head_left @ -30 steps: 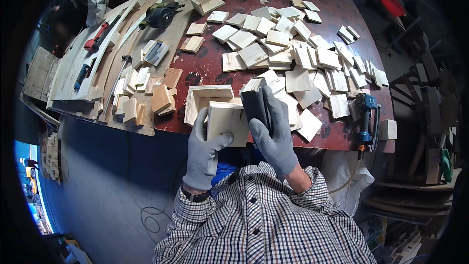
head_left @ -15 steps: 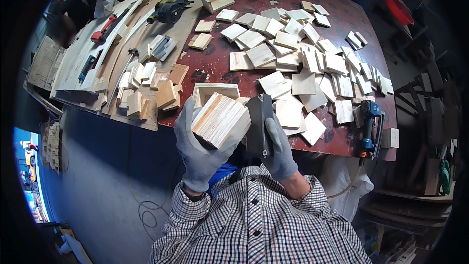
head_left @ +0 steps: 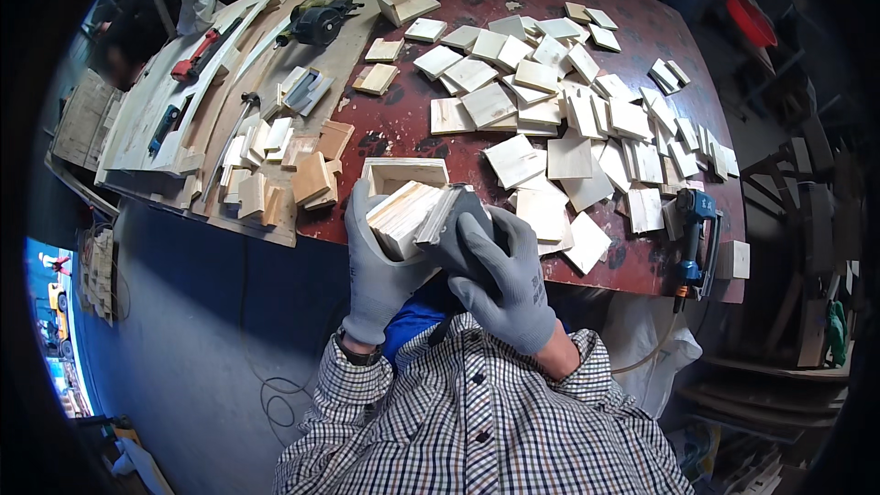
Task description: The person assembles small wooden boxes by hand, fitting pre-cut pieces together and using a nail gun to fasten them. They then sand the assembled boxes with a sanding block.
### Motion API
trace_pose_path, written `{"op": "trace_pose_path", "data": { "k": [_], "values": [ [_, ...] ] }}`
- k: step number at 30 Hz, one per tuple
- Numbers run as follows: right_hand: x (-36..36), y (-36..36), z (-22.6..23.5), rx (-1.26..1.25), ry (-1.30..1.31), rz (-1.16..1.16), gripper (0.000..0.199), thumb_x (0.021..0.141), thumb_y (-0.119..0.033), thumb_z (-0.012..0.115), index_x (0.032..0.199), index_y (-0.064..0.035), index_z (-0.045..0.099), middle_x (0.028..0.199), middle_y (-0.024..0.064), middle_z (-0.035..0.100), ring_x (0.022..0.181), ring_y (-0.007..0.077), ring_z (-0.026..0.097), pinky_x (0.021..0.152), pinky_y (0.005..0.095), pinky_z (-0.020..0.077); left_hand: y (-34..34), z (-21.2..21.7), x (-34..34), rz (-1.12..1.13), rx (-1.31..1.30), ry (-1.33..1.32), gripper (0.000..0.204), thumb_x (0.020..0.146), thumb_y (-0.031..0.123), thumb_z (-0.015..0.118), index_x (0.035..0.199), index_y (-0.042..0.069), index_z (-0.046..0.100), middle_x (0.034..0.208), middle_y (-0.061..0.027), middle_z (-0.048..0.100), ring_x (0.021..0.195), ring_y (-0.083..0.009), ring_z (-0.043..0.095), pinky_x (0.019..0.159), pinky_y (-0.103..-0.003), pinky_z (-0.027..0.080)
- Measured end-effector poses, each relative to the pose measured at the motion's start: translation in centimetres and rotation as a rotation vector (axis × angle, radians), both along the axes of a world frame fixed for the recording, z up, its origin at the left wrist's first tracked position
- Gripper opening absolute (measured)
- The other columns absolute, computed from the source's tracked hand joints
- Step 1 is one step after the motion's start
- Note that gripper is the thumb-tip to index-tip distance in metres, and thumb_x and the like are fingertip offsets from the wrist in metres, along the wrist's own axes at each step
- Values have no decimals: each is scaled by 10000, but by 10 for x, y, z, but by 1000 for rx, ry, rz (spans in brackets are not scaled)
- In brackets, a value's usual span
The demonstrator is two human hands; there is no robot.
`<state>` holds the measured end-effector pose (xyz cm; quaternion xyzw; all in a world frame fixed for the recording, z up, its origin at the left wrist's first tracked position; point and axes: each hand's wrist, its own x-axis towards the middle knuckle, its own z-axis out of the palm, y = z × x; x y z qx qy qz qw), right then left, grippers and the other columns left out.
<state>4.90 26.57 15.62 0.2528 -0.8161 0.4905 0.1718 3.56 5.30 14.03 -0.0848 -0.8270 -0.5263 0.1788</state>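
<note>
— At the near edge of the red-brown table [head_left: 513, 0], what does the person hold?

— A small wooden box [head_left: 403, 215], lifted just above the edge. The left hand [head_left: 376, 261], in a grey glove, grips it from the left side and underneath.

— And the right hand [head_left: 500, 270]?

— Also gloved, it closes on a dark sanding block [head_left: 454, 220] and presses it against the box's right face.

— What lies about them?

— An open wooden frame [head_left: 403, 172] just behind the box, flat wooden squares [head_left: 550, 110] scattered beyond, a blue power tool [head_left: 694, 234] to the right.
</note>
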Motion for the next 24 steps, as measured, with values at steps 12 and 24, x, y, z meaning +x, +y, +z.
{"op": "trace_pose_path", "data": {
  "k": [12, 24],
  "values": [
    [-23, -11, 29, 199, 44, -38, 636, 897, -338, 780, 1494, -186, 624, 1363, 264, 558, 1163, 410, 588, 1010, 522, 454, 4, 22, 7, 1, -248, 54, 1153, 759, 183, 951, 1641, -1, 231, 1416, -207, 447, 1287, -333, 579, 1089, -449, 537],
    [-20, -1, 35, 264, 62, 33, 620, 939, -379, 723, 1503, -152, 605, 1206, 252, 600, 969, 384, 613, 898, 498, 481, 4, 19, 11, -22, -428, 228, 1162, 796, 208, 926, 1652, -26, 176, 1443, -244, 548, 1295, -380, 623, 1086, -476, 530]
  ]
}}
